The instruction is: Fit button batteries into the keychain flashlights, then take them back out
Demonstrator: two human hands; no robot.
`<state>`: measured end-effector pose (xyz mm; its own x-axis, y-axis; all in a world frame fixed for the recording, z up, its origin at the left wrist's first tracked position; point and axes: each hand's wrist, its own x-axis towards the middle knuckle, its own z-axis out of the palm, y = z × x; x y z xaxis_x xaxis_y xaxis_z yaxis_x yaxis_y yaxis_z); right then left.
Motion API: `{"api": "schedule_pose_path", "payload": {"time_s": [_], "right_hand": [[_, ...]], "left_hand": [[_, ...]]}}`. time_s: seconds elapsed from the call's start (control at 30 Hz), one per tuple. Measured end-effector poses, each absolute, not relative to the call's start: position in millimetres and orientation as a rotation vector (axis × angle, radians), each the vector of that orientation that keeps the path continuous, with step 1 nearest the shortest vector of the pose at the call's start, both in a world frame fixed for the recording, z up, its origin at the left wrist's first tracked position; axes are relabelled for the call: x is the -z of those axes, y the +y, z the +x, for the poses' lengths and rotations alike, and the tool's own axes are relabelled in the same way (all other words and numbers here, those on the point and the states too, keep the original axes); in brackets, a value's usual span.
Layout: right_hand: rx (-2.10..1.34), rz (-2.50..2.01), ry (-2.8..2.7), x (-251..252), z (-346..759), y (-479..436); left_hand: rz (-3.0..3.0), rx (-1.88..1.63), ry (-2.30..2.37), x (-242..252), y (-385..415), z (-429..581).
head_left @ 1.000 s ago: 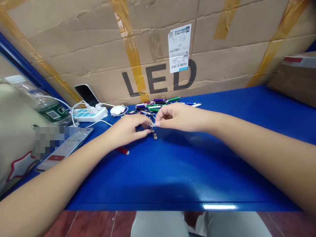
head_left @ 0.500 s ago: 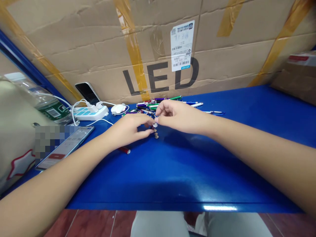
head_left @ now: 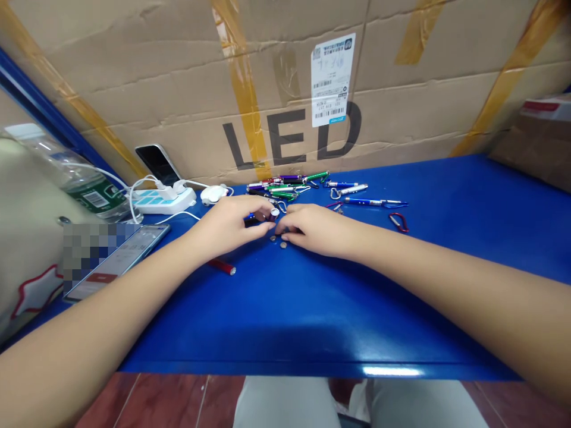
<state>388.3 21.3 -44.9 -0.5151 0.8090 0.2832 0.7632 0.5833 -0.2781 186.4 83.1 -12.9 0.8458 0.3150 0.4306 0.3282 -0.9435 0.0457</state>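
Observation:
My left hand (head_left: 232, 224) pinches a short dark tube (head_left: 270, 216), like a penlight barrel, its silver open end facing up and right. Close beside it, my right hand (head_left: 314, 229) has its fingers curled down to the table. Whatever lies between those fingertips is hidden. Two small silver discs, like button cells, lie by the right fingertips: one disc (head_left: 284, 245) nearer me, another disc (head_left: 273, 238) slightly left. Below my left wrist rests a red tube (head_left: 224, 267), its silver end pointing right.
Behind my hands lies a pile of coloured penlights (head_left: 285, 189) with clips. A blue penlight (head_left: 363, 203) and a red carabiner (head_left: 398, 223) lie rightward. Leftward are a power strip (head_left: 165, 202), a phone (head_left: 129, 255) and a bottle (head_left: 96, 193). A large carton (head_left: 178, 89) stands behind.
My right hand has dropped from the tube's mouth to the table by the discs. My left hand, still holding the tube, has shifted slightly left and up.

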Motion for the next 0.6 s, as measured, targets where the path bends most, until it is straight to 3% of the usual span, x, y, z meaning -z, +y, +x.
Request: {"api": "schedule_pose_path", "payload": {"time_s": [0.43,0.6], "right_hand": [[-0.348,-1.585,-2.263,31,397,20],[-0.115,-1.344,-2.154,27,396,17]], "left_hand": [[-3.07,0.604,-0.596,12,81,187],[-3.107,0.607,-0.607,12,82,187]]}}
